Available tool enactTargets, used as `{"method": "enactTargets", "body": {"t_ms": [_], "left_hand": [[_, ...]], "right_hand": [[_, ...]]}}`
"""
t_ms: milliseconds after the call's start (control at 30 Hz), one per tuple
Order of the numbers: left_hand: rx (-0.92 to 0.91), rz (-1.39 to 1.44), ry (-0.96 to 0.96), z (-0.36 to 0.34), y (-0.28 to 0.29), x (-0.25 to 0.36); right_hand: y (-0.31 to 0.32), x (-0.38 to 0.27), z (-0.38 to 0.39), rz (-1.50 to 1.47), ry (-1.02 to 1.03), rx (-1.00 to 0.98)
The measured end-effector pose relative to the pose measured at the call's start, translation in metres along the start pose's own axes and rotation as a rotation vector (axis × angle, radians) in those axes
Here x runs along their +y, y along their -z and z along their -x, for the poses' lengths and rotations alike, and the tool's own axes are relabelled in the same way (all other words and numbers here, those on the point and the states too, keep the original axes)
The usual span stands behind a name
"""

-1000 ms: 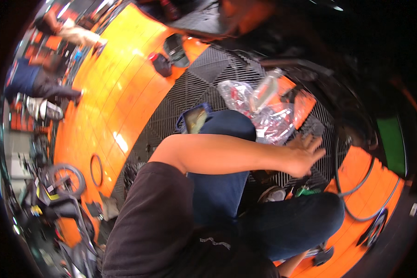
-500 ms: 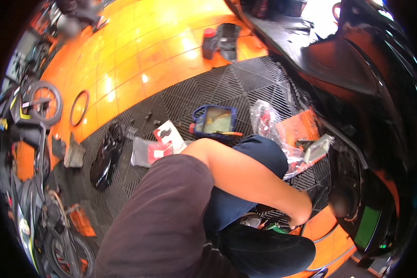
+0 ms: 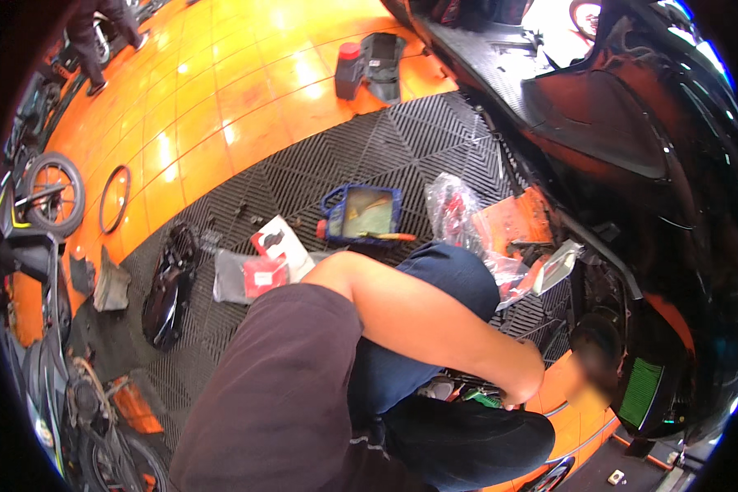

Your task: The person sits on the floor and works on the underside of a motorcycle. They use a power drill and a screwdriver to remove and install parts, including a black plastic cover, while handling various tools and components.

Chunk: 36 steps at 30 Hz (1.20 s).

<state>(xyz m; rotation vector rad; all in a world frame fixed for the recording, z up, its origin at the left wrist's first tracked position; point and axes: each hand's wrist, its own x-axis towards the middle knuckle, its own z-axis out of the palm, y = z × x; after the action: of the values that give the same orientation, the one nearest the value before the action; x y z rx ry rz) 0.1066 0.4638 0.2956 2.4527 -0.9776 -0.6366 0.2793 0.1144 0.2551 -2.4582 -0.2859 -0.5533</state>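
Observation:
From the lower left my left arm, in a dark sleeve, bends at the elbow, and its bare forearm crosses in front of my knees in dark trousers. My left hand (image 3: 523, 375) hangs palm down at the right, close to a small green object (image 3: 482, 398) whose kind I cannot make out. Its fingers are mostly hidden, so I cannot tell whether they hold anything. Beyond the hand stands a large dark scooter (image 3: 599, 123), with a green finned part (image 3: 641, 389) low on it. My right hand does not show.
On the black ribbed mat (image 3: 303, 176) lie a cut-open blue jug (image 3: 398, 215) with murky liquid, an orange-handled tool (image 3: 398, 237), a clear plastic bag (image 3: 449, 205), a red-and-grey packet (image 3: 258, 277) and a black glossy part (image 3: 170, 291). A bicycle-like wheel (image 3: 55, 195) stands left.
My view has shifted slightly, so most things sit further left. My left hand stays low at the right, beside the green object. A person's legs at the far left show more fully.

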Motion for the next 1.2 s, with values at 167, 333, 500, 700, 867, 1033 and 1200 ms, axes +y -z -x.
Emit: {"method": "enactTargets", "body": {"t_ms": [167,333,500,700,867,1033,1200], "left_hand": [[0.778,0.116,-0.368,0.064,0.055,0.005],[2.008,0.442,-0.161,0.135,0.114,-0.116],[1.836,0.285,0.757,0.155,0.161,-0.333],[1.263,0.224,1.134,0.129,0.206,-0.477],[1.088,-0.110,1.151,0.105,0.205,-0.520],[1.221,-0.104,1.199,0.130,0.213,-0.529],[1.704,0.222,0.687,0.191,0.164,-0.407]], "right_hand": [[0.001,-0.005,-0.009,0.012,-0.019,0.007],[0.013,0.007,-0.002,0.038,-0.053,0.049],[0.030,0.030,0.029,0.086,-0.140,0.087],[0.048,0.048,0.073,0.151,-0.286,0.122],[0.055,0.058,0.111,0.215,-0.407,0.148],[0.058,0.062,0.153,0.206,-0.493,0.169],[0.066,-0.004,0.171,0.145,-0.316,0.241]]}}
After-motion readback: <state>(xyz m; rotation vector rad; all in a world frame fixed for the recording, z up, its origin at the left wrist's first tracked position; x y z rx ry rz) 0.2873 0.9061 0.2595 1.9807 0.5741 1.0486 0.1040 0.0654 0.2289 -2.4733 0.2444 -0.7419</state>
